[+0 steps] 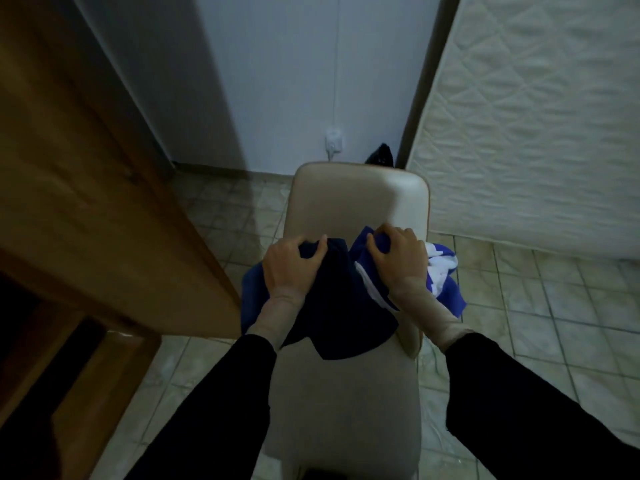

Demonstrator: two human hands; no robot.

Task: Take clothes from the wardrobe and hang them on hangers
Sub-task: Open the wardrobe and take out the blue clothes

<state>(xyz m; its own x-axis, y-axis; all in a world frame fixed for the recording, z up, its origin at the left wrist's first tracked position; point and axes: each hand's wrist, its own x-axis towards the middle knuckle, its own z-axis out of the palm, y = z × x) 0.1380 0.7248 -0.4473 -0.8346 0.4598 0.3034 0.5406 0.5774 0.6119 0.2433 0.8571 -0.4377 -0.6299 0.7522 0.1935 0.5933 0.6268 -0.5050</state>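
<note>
A blue garment [341,306] with white parts lies bunched on a beige padded chair [346,393]. My left hand [289,266] grips the dark blue fabric at its left upper edge. A brighter blue fold on the right is held in the curled fingers of my right hand [398,259]. White and blue cloth spills over the chair's right side. No hanger is in view.
A brown wooden wardrobe door [86,202] stands open on the left, close to the chair. A white quilted mattress [536,116] leans against the wall on the right. A wall socket [334,142] and a dark object [381,155] sit behind the chair. The floor is tiled.
</note>
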